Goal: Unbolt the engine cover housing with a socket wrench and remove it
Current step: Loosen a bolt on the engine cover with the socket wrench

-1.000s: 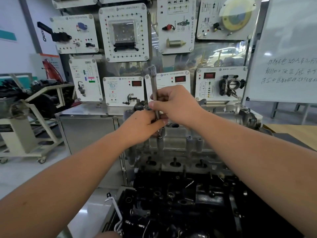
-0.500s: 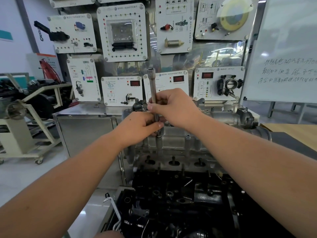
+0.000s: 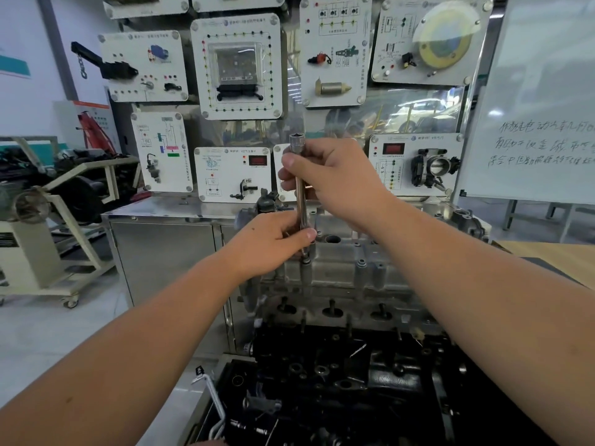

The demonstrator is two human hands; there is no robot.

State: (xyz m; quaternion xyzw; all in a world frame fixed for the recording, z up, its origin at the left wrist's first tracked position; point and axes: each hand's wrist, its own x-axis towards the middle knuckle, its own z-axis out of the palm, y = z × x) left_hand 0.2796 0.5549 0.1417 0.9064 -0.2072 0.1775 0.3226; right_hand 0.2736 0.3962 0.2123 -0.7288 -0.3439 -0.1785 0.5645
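Observation:
A long steel socket wrench (image 3: 300, 194) stands nearly upright over the left end of the grey aluminium engine cover housing (image 3: 341, 268). Its lower end sits on a bolt at the housing's top edge, partly hidden by my fingers. My right hand (image 3: 335, 180) grips the shaft near the top, just under the open socket end. My left hand (image 3: 273, 241) pinches the shaft low down, close to the bolt. The black engine block (image 3: 338, 375) lies below the housing, toward me.
A wall of white training panels (image 3: 238, 66) rises behind the engine. A steel cabinet (image 3: 167, 249) stands to the left, with an engine stand on wheels (image 3: 48, 239) further left. A whiteboard (image 3: 541, 101) and wooden table (image 3: 553, 255) are at right.
My right hand has slid up the wrench shaft toward its top. My left hand stays low on the shaft. The wrench remains upright on the same bolt.

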